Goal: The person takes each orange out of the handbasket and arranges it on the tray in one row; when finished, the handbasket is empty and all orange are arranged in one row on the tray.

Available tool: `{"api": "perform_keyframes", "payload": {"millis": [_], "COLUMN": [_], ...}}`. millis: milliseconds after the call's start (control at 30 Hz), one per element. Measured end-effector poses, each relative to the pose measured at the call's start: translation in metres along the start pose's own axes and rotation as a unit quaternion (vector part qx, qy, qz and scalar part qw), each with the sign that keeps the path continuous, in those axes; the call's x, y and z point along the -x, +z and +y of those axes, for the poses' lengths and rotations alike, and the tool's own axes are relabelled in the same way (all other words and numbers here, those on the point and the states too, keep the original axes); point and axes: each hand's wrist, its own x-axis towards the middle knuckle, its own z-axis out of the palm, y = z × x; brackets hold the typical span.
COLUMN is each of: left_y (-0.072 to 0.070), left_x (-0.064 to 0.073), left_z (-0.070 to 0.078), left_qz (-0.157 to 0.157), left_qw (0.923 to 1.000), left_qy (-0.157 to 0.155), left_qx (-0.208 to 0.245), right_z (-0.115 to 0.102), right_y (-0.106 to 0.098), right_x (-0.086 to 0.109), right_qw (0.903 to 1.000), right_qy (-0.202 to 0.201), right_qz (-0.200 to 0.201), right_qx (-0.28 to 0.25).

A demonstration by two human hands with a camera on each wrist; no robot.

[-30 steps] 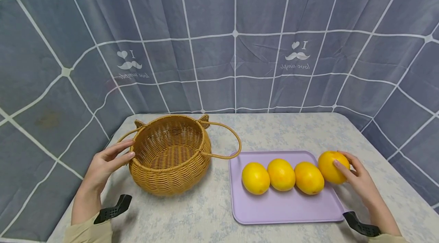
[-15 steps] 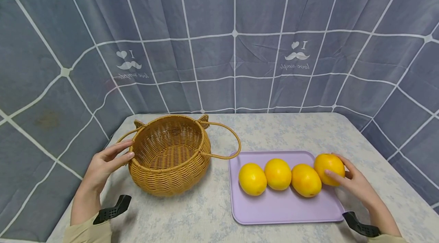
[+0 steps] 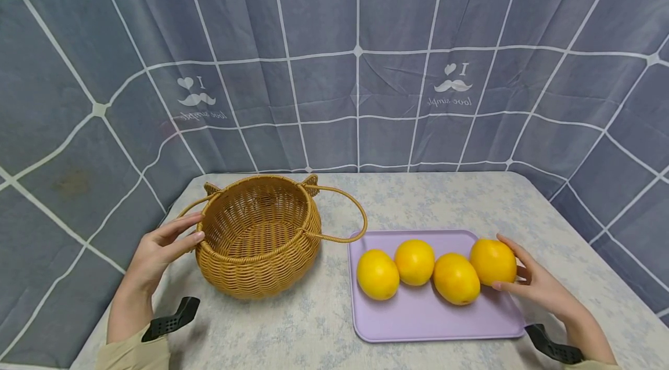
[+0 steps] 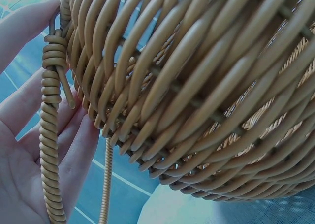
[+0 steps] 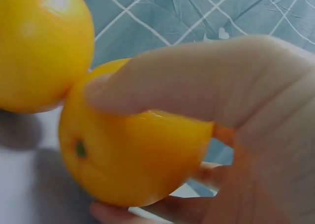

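A brown wicker basket (image 3: 251,277) with looped handles stands on the left of the table. My left hand (image 3: 157,254) holds its left rim, fingertips at the edge; in the left wrist view the fingers (image 4: 78,135) reach behind a twisted handle (image 4: 50,155) to the woven side. On the right, my right hand (image 3: 538,277) grips the rightmost orange (image 3: 492,261) over the tray. In the right wrist view the thumb lies across this orange (image 5: 113,160), whose green stem spot shows, with other fingers beneath. Another orange (image 5: 39,47) sits against it.
A lilac tray (image 3: 413,323) bears three more oranges in a staggered row, the leftmost orange (image 3: 378,275) near its left edge. One basket handle (image 3: 363,213) reaches to the tray's back left corner. A grey checked curtain (image 3: 334,91) hangs behind the pale table (image 3: 292,329).
My right hand has shifted left and slightly nearer with its orange, and the other oranges have slid left on the tray. The left hand and basket stay in place.
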Motion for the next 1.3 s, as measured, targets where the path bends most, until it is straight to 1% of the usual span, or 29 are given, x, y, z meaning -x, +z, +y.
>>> {"api": "perform_keyframes", "payload": {"millis": [67, 133, 533, 700, 1067, 1200, 1300], "left_y": [0.0, 0.0, 0.0, 0.0, 0.0, 0.0, 0.001], "left_x": [0.0, 0.0, -0.001, -0.001, -0.001, -0.001, -0.001], "left_z": [0.0, -0.001, -0.002, -0.002, -0.002, -0.001, -0.001], "left_qz": [0.0, 0.0, 0.001, 0.003, 0.001, 0.001, 0.003], "left_qw": [1.0, 1.0, 0.9999, 0.9998, 0.9999, 1.0, 1.0], "left_qy": [0.001, 0.002, -0.003, -0.006, -0.007, -0.004, -0.001], "left_qx": [-0.002, -0.006, -0.016, -0.019, -0.01, 0.003, 0.008], "right_z": [0.0, 0.0, -0.001, 0.002, 0.002, 0.0, -0.001], "right_y": [0.0, 0.001, 0.002, -0.002, -0.009, -0.008, -0.004], "right_x": [0.001, 0.001, 0.001, 0.004, 0.009, 0.009, 0.007], "right_qw": [0.9999, 0.9999, 0.9983, 0.997, 0.9983, 0.998, 0.9973], "right_qy": [-0.011, -0.006, 0.003, -0.012, -0.018, -0.03, -0.045], "right_qz": [-0.006, -0.011, 0.004, 0.004, -0.032, -0.036, -0.037], "right_qx": [0.002, 0.006, 0.059, 0.077, 0.045, 0.043, 0.045]}}
